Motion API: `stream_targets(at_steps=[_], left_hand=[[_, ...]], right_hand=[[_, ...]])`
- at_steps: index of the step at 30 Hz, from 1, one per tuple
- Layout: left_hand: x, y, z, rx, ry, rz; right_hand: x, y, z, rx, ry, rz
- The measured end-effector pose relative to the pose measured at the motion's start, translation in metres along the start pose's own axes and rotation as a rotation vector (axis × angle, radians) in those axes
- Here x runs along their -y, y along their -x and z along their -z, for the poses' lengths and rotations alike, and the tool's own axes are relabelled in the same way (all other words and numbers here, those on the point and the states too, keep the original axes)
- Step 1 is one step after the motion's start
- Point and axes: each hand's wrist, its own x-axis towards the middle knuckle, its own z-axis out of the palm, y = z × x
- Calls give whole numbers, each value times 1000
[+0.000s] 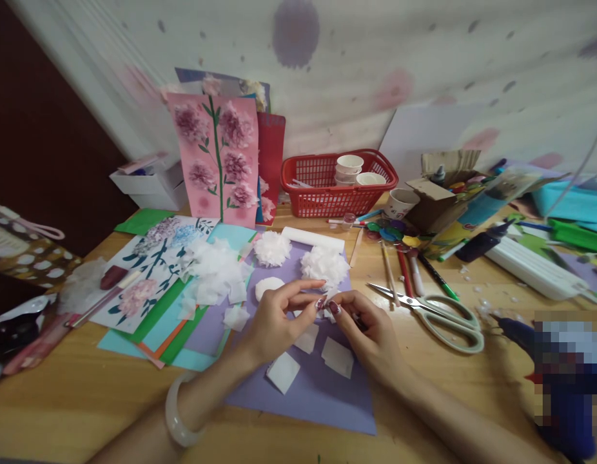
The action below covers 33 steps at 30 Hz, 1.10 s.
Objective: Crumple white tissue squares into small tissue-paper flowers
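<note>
My left hand and my right hand meet over a purple sheet. Their thumbs and fingertips pinch a small white tissue paper piece, mostly hidden by the fingers. Square tissue pieces lie below the hands, with a small white square stack near my left wrist. Beyond the fingertips sit a ruffled white paper flower and another white flower. A white round piece rests beside my left hand. Crumpled white tissue is heaped to the left.
Scissors lie right of my right hand, near a blue glue gun, partly blurred out. Behind stand a red basket with paper cups and a pink flower picture. Coloured sheets spread out on the left.
</note>
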Motion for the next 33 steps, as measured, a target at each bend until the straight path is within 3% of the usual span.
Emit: stream_targets(at_steps=[22, 25, 31, 33], left_hand=[[3, 1, -1, 4, -64, -64], [5, 1, -1, -43, -190, -176], [7, 3, -3, -139, -545, -569], [8, 3, -3, -157, -598, -621]], right_hand=[[0, 0, 1, 37, -25, -23], [0, 0, 1, 63, -33, -44], [-5, -1, 0, 95, -29, -50], [-7, -1, 0, 96, -32, -30]])
